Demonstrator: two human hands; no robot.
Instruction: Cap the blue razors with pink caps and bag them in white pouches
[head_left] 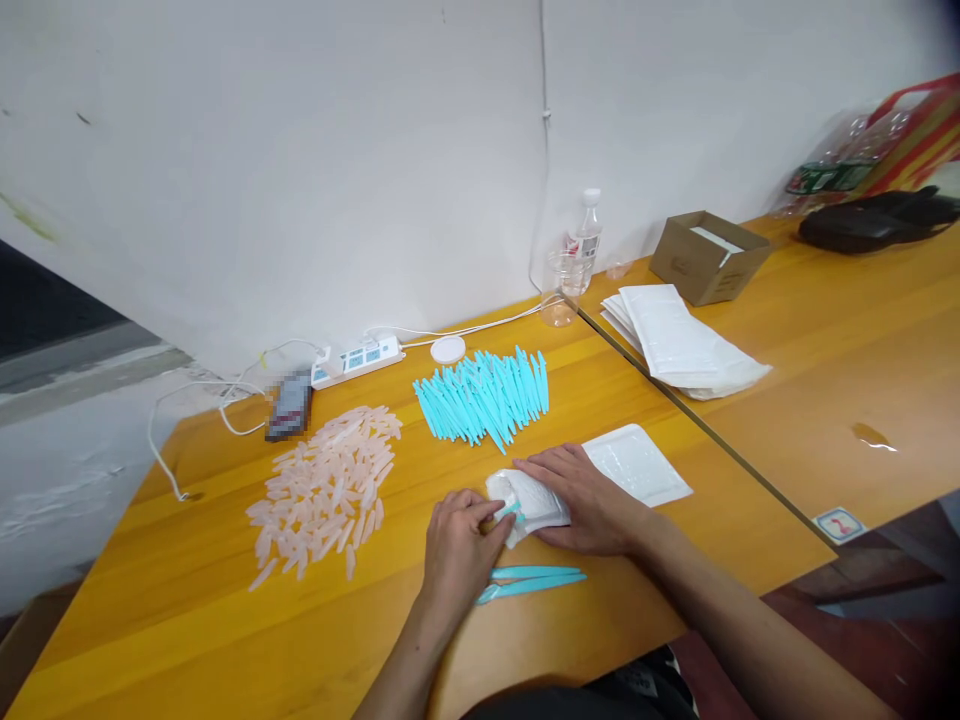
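At the far left of the frame a white cable (161, 440) hangs over the edge of the table (187, 620). A little to the right, in the upper left part of the table, lies a phone (289, 406), and just beside it a white power strip (358, 360). Below them sits a heap of clear caps (324, 490), left of the middle.

In the middle of the frame, near the wall, is a small white disc (448, 349). Just below it lies a pile of blue sticks (484, 393).

Lower down in the middle is the left hand (459, 545). Its fingers are pinched shut on one blue stick (512, 511), with the stick's end at the mouth of a white bag (529, 503). Two loose sticks (534, 579) lie on the table just below the hands.

The right hand (589, 497) lies on the bag and holds it down, fingers bent around it. Just right of that hand a flat bag (637, 463) lies on the table.

Further right, in the upper middle, stand a clear cup (559, 289) and a bottle (587, 238). Right of them is a stack of bags (679, 340), and behind it an open box (709, 257). In the upper right corner lie a black bag (877, 220) and a red striped bag (919, 125)
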